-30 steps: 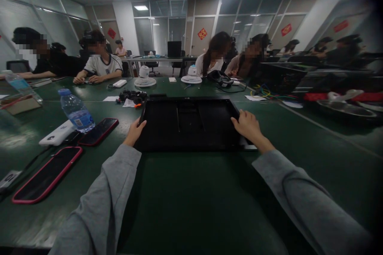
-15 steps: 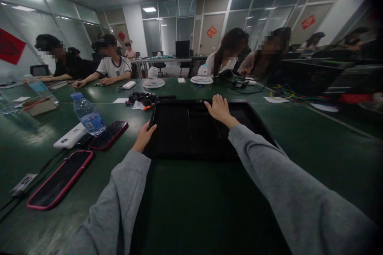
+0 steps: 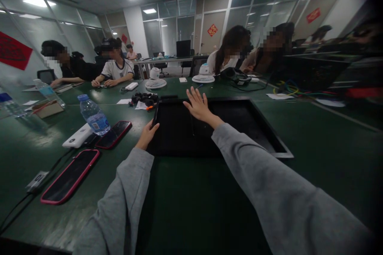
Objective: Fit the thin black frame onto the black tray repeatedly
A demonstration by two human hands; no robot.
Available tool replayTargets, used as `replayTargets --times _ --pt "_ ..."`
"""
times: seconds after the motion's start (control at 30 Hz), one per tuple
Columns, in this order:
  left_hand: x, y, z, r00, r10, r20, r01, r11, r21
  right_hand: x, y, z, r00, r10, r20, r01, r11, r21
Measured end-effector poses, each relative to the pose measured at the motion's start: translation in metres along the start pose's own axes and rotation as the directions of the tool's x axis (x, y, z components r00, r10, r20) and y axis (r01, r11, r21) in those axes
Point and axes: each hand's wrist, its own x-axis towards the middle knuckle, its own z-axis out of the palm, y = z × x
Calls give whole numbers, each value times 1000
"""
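Observation:
A shallow black tray-like frame (image 3: pixel 239 115) lies flat on the table in front of me. My left hand (image 3: pixel 147 134) is closed on its left edge, with the thumb on top and the fingers partly hidden behind the rim. Over the middle of the frame, near its far edge, is my right hand (image 3: pixel 197 104), palm down with fingers spread. Whether its palm touches the surface below I cannot tell. A thin dividing line runs through the dark inside, just under the right hand. My right sleeve covers part of the near edge.
Left on the green table (image 3: pixel 191 203) are a phone (image 3: pixel 72 176), another phone (image 3: pixel 115 134), a white power bank (image 3: pixel 77 136) and a water bottle (image 3: pixel 95 116). Beyond the frame stand two small white fans (image 3: pixel 155 83). Several people sit around; cables (image 3: pixel 287 88) lie at right.
My right hand has moved left across the frame, and its fingers are more spread. More of the frame's right side shows. The left hand keeps its grip; the whole view has shifted slightly.

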Motion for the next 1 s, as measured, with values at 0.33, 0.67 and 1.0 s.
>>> replayTargets --times 0.33,0.67,1.0 --pt "4 -5 1 995 83 -63 -76 991 111 -206 187 -102 746 482 -460 -496 863 100" --pt "-18 -12 -14 973 219 -69 -159 860 485 -248 196 -71 766 642 -40 -479 610 631" --pt "-21 -15 -29 985 147 -88 -104 922 373 -253 203 -78 771 625 124 -560 572 599"
